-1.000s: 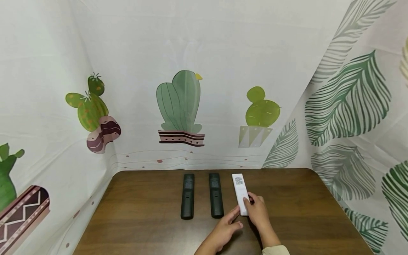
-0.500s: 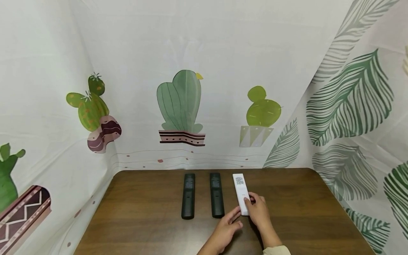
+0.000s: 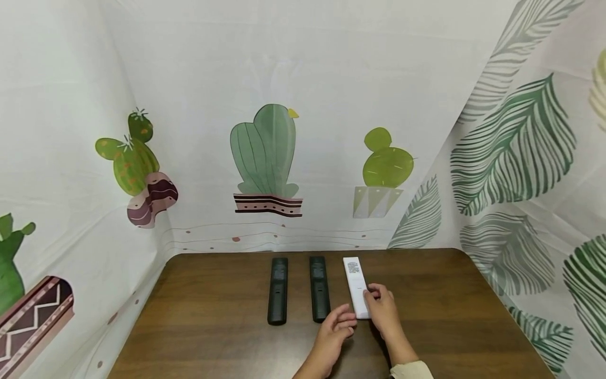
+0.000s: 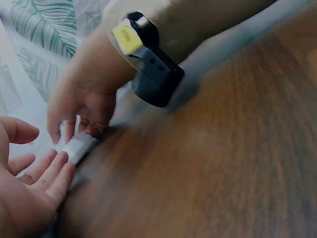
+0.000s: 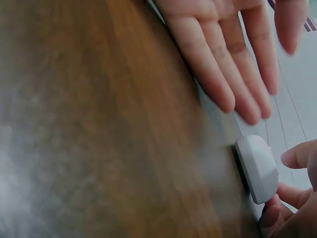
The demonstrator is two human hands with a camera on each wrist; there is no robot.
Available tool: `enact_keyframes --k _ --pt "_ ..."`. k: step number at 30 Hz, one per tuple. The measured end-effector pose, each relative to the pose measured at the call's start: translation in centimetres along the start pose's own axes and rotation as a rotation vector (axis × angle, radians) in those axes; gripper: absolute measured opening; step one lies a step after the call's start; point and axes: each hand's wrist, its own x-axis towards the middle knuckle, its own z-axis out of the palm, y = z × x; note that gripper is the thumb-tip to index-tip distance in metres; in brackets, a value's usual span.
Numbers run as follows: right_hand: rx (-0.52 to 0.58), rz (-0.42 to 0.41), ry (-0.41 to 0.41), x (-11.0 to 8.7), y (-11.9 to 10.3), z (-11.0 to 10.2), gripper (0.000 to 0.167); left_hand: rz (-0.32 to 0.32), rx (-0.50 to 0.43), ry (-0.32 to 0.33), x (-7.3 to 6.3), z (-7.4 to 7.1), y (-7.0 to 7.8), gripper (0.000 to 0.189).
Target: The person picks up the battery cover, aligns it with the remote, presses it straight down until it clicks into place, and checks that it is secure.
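Note:
A white remote control (image 3: 356, 279), printed label facing up, lies slightly slanted on the wooden table (image 3: 213, 305). My right hand (image 3: 384, 311) is at its right side near the close end. In the right wrist view, the fingers touch the edge of the white remote control (image 5: 258, 168) while the thumb (image 5: 298, 154) stands apart from it. Just left of that close end is my left hand (image 3: 330, 332), palm turned toward the remote, its fingers loosely extended and holding nothing. Two black remote controls, one in the middle (image 3: 320, 289) and one on the left (image 3: 278, 292), lie roughly parallel.
Behind the table hangs a white cloth (image 3: 322, 105) printed with cacti and leaves, reaching down to its back edge. A black wrist camera (image 4: 157, 74) with a yellow label sits on the right wrist, by a pale sleeve (image 3: 411, 370).
My left hand has drawn back slightly from the white remote control, its fingers lifting off. My right thumb has come up from the remote's top. The remotes stay in place.

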Motion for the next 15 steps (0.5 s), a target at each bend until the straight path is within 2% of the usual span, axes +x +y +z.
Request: enact_keyframes --k 5,15 --pt "0.067 0.021 0.018 0.1 -0.2 -0.1 0.033 -0.014 -0.003 0.002 -0.5 -0.9 1.5 0.063" --pt "0.243 -0.025 0.066 -0.8 -2.1 -0.3 0.022 0.074 0.040 0.035 -0.8 -2.0 4.6 0.058"
